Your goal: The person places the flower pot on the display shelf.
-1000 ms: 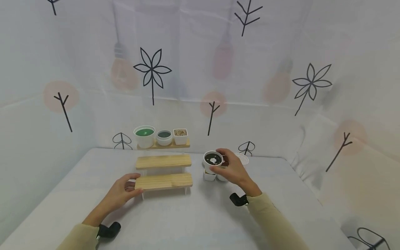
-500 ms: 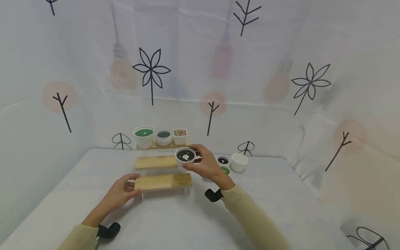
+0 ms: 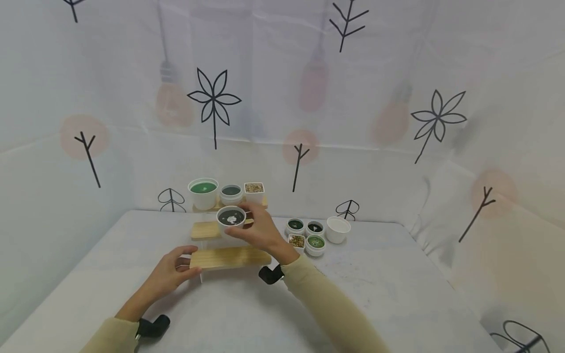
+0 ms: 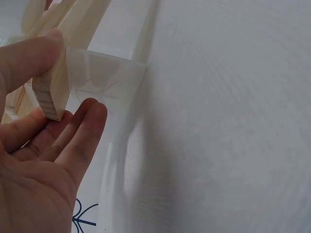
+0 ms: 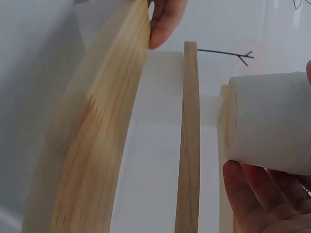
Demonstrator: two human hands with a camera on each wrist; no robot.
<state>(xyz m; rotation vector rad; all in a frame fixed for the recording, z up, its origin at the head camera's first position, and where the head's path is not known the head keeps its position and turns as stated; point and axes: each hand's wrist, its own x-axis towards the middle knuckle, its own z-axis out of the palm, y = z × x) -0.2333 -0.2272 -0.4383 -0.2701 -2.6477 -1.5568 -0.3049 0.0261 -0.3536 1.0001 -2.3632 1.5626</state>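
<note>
A small white pot (image 3: 231,217) with a dark top and a white mark on it is gripped at its right side by my right hand (image 3: 264,231). It is held over the middle board (image 3: 205,230) of a three-step wooden rack; in the right wrist view the pot's white wall (image 5: 272,121) shows above the fingertips (image 5: 238,177). My left hand (image 3: 165,274) pinches the left end of the lowest board (image 3: 231,258), thumb on one face and fingers on the other. The left wrist view shows that board's end (image 4: 46,99) and a translucent leg (image 4: 107,73).
On the top board stand a white pot with a green top (image 3: 203,193), a smaller grey-topped pot (image 3: 231,195) and a square pot with grainy filling (image 3: 254,192). Right of the rack, several small pots (image 3: 315,245) cluster beside a plain white cup (image 3: 338,230) on the white table (image 3: 375,284).
My right hand has carried the dark-topped pot leftward, from above the small pots to over the middle board. The left hand keeps its place on the lowest board.
</note>
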